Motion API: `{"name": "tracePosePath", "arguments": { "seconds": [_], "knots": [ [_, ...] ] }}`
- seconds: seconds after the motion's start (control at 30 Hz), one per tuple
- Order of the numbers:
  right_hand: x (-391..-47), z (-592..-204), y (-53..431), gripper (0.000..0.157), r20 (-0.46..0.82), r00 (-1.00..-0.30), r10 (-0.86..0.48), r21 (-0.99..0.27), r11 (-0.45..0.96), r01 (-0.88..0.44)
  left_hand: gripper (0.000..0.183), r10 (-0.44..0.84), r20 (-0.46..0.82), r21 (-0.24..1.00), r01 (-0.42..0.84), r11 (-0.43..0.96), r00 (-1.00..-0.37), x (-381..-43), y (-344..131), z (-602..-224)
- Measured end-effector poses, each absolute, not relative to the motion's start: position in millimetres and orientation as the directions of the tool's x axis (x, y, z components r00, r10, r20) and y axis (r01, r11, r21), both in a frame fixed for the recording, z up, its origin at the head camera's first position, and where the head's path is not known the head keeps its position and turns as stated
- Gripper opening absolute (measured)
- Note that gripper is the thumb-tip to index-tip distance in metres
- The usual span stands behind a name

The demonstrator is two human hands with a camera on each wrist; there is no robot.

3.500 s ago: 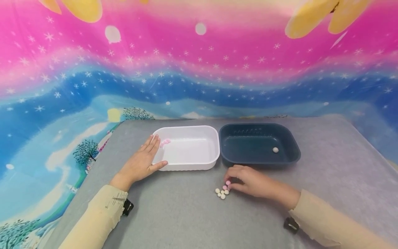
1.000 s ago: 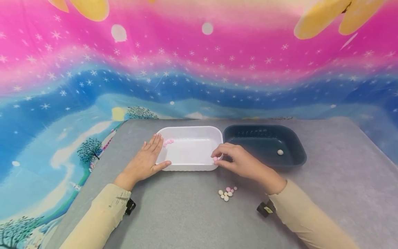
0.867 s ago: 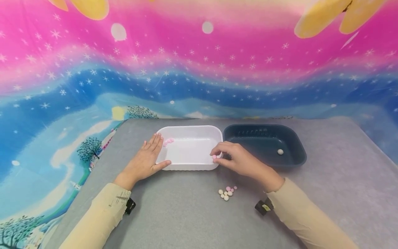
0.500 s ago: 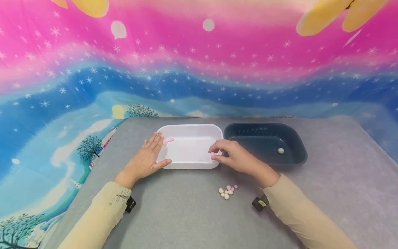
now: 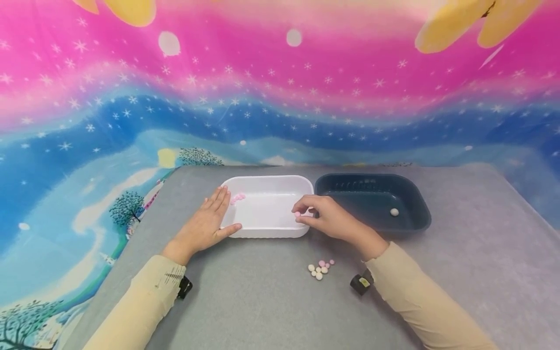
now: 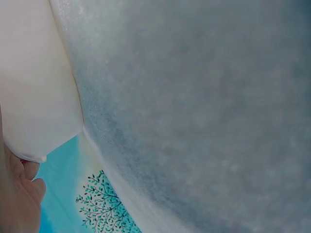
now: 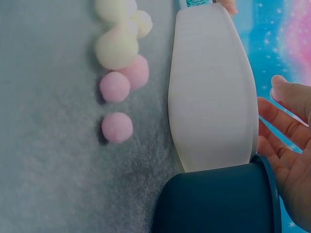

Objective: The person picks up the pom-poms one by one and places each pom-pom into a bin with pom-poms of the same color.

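Pinching a small pink ball between thumb and fingertips, the right hand hangs over the right end of the white tub. The left hand rests against that tub's left end, its fingers straight and held together, the thumb spread wide from them at the near edge. More pink balls lie bunched inside the white tub, near its left wall. Just to its right stands the dark tub, with one cream ball toward the right of its floor. In front of the tubs, on the gray table, sits a loose pile of five cream balls and three pink ones, the pink at its far right side. Behind the table hangs a printed cloth in pink and blue.
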State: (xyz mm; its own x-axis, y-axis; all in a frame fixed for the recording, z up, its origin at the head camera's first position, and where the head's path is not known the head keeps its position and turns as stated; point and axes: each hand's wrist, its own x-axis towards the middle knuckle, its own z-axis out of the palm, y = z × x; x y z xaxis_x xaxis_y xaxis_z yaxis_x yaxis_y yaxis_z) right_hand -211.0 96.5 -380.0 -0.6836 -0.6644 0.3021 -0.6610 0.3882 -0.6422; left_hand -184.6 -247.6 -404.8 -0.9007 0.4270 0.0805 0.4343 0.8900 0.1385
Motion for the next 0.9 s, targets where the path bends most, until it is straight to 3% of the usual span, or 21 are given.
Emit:
{"name": "tracePosePath", "arguments": {
  "seconds": [0.9],
  "knots": [
    [-220.8, -384.7, 97.1, 0.020, 0.297, -0.708, -0.641, -0.667, 0.391, -0.634, 0.095, 0.440, 0.069, 0.137, 0.446, 0.885, -0.895, -188.5, -248.4, -403.0]
  ]
}}
